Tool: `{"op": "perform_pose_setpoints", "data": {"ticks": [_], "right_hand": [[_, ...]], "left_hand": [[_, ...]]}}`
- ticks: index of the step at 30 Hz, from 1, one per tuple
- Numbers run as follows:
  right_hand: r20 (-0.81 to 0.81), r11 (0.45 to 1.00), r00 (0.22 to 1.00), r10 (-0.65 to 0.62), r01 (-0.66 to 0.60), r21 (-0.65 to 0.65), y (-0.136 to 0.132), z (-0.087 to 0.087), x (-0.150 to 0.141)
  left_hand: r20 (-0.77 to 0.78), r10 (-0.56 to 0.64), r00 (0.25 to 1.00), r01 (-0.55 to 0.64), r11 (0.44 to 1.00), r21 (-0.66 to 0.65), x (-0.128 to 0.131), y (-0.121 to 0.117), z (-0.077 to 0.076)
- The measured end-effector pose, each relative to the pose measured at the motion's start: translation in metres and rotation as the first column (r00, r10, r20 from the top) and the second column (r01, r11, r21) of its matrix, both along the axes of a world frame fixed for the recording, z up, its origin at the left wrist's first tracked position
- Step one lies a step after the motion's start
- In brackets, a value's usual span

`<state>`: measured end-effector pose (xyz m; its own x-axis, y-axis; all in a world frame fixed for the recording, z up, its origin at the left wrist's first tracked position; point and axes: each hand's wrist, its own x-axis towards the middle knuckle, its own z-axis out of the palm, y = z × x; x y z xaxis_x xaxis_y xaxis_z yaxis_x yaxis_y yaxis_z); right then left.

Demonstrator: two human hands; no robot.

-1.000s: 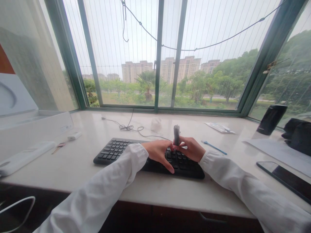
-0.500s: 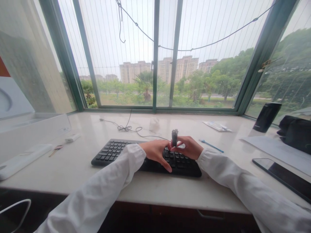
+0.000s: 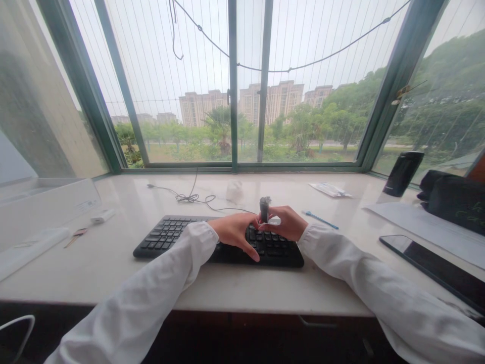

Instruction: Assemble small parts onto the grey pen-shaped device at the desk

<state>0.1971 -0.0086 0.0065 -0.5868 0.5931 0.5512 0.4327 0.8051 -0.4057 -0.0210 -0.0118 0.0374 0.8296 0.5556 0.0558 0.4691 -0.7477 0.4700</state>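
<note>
A black keyboard [image 3: 161, 237] lies on the white desk, with both hands over its right half. In my right hand [image 3: 286, 222], closed fingers hold a small upright brush [image 3: 264, 209], its frayed grey tip on top and a white part beside the dark one. My left hand [image 3: 238, 231] reaches over the keys with its thumb stretched apart. Its other fingertips meet the right fingers near the brush, and whether they touch the brush is hidden. Just right of the keyboard lies a thin blue stick [image 3: 322, 220], perhaps a pen or slim tool.
A phone [image 3: 428, 265], papers [image 3: 420, 225], a dark pouch [image 3: 454, 199] and a black cylinder [image 3: 403, 173] are at the right. A coiled cable [image 3: 187, 197] and a clear packet [image 3: 329, 190] lie behind. To the left are a white box [image 3: 49, 205] and a small white block [image 3: 102, 216].
The whole view has shifted slightly, so the desk and hands appear further left. More of the white part beside the brush shows. Both hands keep nearly the same pose over the keyboard.
</note>
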Motion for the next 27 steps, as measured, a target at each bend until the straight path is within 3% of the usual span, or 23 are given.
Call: {"op": "perform_pose_setpoints", "data": {"ticks": [8, 13, 19, 27], "right_hand": [[0.07, 0.996, 0.995, -0.077, 0.075, 0.042, -0.0063, 0.0012, -0.0027], [0.118, 0.998, 0.992, -0.042, 0.036, 0.058, -0.0093, 0.003, -0.0053], [0.056, 1.0, 0.998, 0.023, -0.024, 0.001, -0.0057, -0.0002, -0.0046], [0.041, 1.0, 0.999, -0.005, 0.005, -0.007, -0.0017, -0.0046, -0.001]], "left_hand": [[0.028, -0.02, 0.999, 0.02, 1.0, -0.003, 0.0003, 0.001, -0.0016], [0.057, -0.048, 0.997, 0.048, 0.999, 0.0, 0.0, 0.0024, -0.0024], [0.038, 0.003, 0.999, -0.003, 1.0, 0.015, -0.0003, 0.0044, -0.0058], [-0.005, 0.041, 0.999, -0.041, 0.999, 0.025, 0.0004, 0.0031, -0.0056]]}}
